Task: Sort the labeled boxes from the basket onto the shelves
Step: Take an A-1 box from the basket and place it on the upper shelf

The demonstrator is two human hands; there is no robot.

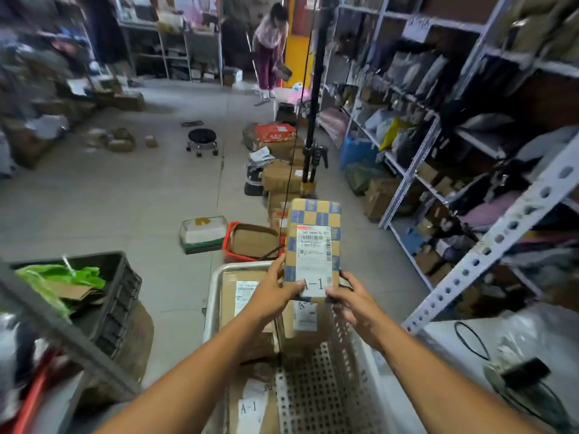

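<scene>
Boxes (247,311) with labels are seen lying in the white basket (316,380) in the near foreground, several marked A-1, so most of the sorting is judged undone. One checkered box (314,245), its label marked A-1, is held upright above the basket's far end. It is pinched at its lower corners by the left hand (275,296) and the right hand (352,300). No shelf (410,166) on the right is reached yet; placement is left.
</scene>
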